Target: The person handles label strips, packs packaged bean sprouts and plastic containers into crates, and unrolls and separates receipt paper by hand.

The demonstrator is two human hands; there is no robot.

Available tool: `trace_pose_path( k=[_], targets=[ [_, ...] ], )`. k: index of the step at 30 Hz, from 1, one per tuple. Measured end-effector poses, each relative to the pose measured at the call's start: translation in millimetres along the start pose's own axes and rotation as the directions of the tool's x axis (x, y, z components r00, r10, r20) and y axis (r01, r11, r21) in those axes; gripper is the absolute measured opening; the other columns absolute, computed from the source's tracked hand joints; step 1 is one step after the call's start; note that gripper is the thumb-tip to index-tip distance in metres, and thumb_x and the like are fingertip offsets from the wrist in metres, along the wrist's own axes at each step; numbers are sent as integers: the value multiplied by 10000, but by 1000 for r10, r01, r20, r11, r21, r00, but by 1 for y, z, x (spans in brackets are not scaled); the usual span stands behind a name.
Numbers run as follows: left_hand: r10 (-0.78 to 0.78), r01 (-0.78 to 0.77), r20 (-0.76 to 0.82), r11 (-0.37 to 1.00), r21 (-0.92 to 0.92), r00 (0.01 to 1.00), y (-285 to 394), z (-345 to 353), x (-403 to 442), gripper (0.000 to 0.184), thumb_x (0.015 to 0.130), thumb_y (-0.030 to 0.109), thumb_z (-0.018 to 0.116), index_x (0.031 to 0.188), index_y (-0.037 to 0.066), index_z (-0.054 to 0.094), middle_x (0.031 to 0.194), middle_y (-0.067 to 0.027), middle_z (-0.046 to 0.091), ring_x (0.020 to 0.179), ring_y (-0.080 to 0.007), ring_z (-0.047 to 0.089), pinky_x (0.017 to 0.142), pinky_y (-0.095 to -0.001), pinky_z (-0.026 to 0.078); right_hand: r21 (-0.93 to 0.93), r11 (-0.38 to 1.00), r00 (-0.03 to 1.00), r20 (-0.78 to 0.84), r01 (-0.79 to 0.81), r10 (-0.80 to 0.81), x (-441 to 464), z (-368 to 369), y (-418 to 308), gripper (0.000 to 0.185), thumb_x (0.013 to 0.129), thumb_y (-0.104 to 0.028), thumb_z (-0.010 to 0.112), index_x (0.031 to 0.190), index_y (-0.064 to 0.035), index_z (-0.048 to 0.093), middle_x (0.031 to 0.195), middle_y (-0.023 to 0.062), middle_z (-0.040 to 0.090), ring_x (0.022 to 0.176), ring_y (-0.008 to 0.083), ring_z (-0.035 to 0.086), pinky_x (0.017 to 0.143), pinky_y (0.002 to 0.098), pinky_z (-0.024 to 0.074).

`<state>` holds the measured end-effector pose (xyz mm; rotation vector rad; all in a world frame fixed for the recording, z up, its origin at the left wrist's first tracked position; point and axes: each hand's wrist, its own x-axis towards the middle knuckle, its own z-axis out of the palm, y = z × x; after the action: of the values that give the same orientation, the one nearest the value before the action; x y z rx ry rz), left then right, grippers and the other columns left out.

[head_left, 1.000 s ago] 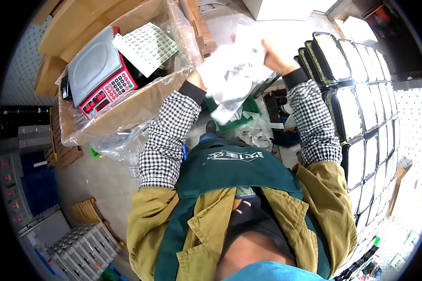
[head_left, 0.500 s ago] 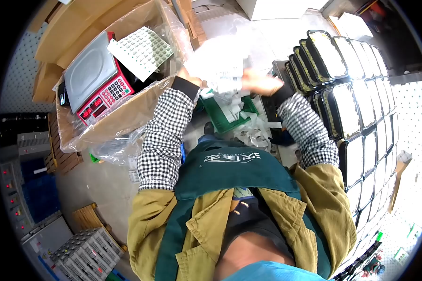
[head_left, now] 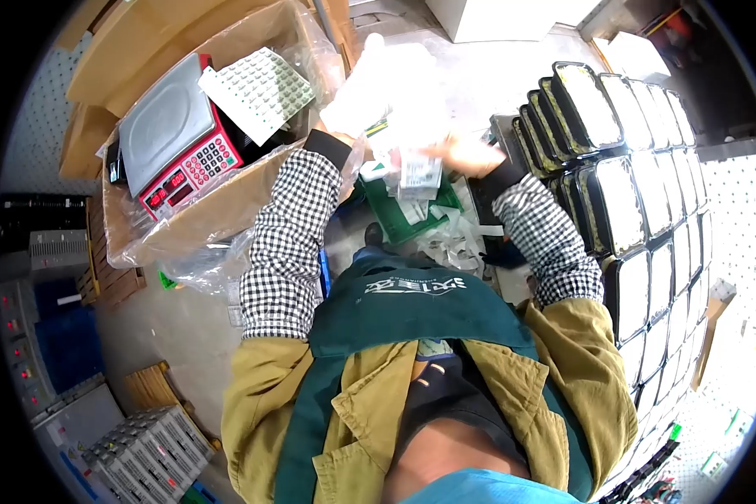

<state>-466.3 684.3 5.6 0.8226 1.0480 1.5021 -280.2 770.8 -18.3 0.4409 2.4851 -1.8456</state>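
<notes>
My left hand [head_left: 336, 133] reaches forward past the carton's right edge, its fingers washed out by glare against a bright white shape [head_left: 382, 84]. Whether it grips that shape I cannot tell. My right hand [head_left: 472, 156] comes in from the right, somewhat blurred, with its fingers together at the upper edge of a white printed label [head_left: 421, 173]. Below the label is a green crate [head_left: 395, 223] with crumpled white strips [head_left: 452, 237] in and beside it.
On the left a lined carton [head_left: 218, 202] holds a red weighing scale [head_left: 195, 161] and a sheet of round stickers [head_left: 260, 94]. Black-rimmed trays [head_left: 622, 202] are stacked close to my right arm. Clear plastic [head_left: 202, 267] hangs under the carton.
The printed label now hangs flatter and in plainer view beneath my right fingers. The white shape reaches higher beside my left hand. Both hands stay in about the same place.
</notes>
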Motion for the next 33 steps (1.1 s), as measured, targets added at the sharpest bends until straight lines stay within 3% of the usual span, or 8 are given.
trace_pose_path(
  k=[6,8,17,20,23,26,29,33],
  targets=[
    [-34,24,295,999,38,955,-14,3,-12,497,894,250,613,1312,26,462,1208,-81,586,1071,-170,568,928,-285,454,783,592,972,-68,192,-225,30,-52,-7,543,870,-338,621,1264,14,493,1208,148,578,1122,226,550,955,377,443],
    [91,-71,260,994,-83,961,11,9,-11,459,898,249,601,1285,29,489,1194,-83,592,1078,-168,567,922,-300,463,-210,977,999,3,-39,40,14,-31,-17,653,839,-383,651,1295,34,441,1270,178,522,1203,263,468,1018,401,373],
    [-103,97,265,995,34,959,-38,-7,-10,493,908,270,581,1292,-21,477,1219,-109,577,1125,-177,531,935,-279,443,828,531,983,-173,182,-67,44,-63,34,322,928,-295,557,1054,-4,610,914,44,658,813,124,623,779,264,504],
    [128,-95,230,984,-151,965,2,2,-9,541,906,281,582,1325,-24,428,1263,-128,549,1164,-188,515,927,-291,462,8,999,995,88,39,-40,-4,-26,-18,534,892,-316,611,1267,28,449,1143,117,590,984,177,575,871,304,473],
    [-80,99,58,849,-519,995,19,7,-6,527,882,310,605,1268,-25,478,1206,-168,569,1111,-227,558,918,-297,470,162,982,995,-3,96,-97,-4,1,0,547,869,-276,642,1285,28,457,1202,130,575,1077,175,541,949,330,425],
    [-70,43,103,969,244,992,-7,-5,-10,535,851,319,646,1242,-20,510,1198,-163,573,1053,-235,583,903,-291,466,570,813,979,-203,121,-3,13,-39,-29,399,887,-284,621,1161,3,582,1032,52,660,920,155,618,844,327,491],
    [-95,69,237,991,114,967,-10,14,-22,523,879,305,613,1281,-2,483,1225,-130,571,1065,-207,572,920,-298,459,770,618,974,-21,158,-223,24,-69,-2,653,866,-289,648,1376,13,374,1338,165,485,1228,216,474,1025,378,389],
    [-61,56,-6,959,-278,998,21,2,2,490,948,312,518,1332,20,434,1237,-108,572,1110,-159,555,940,-301,460,36,984,985,18,173,-174,0,5,4,555,849,-325,664,1256,13,501,1228,149,557,1148,250,503,997,379,380]
  ],
)
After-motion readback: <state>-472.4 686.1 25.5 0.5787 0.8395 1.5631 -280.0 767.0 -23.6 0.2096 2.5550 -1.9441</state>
